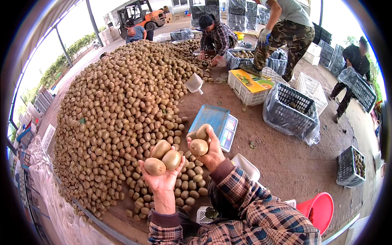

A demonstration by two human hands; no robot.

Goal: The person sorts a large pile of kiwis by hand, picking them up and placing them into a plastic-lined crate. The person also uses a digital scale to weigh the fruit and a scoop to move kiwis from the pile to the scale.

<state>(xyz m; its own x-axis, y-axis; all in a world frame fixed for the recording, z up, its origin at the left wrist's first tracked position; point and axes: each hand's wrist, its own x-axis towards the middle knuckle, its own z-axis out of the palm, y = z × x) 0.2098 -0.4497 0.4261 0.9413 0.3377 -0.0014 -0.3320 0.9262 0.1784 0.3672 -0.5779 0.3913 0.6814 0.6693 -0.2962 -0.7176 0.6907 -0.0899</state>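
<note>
Three brown kiwifruit (161, 149) rest in the upturned palm of my left hand (163, 181), with its fingers curled around them. My right hand (213, 152) holds three more kiwifruit (198, 147), one partly hidden behind the others. Both hands are raised over the near edge of a large heap of kiwifruit (122, 101). Just beyond my right hand lies a digital scale with a blue tray (210, 114); its keypad and display side (229, 131) faces right. A white plastic scoop (246, 167) sits under my right forearm.
Another white scoop (194, 83) lies beside the heap. Black plastic-lined crates (291, 111) and a white crate topped with printed cardboard (249, 92) stand right. A red bucket (317, 211) is near my right side. Several people work around the heap; one carries a crate (358, 87). An orange forklift (150, 18) stands behind.
</note>
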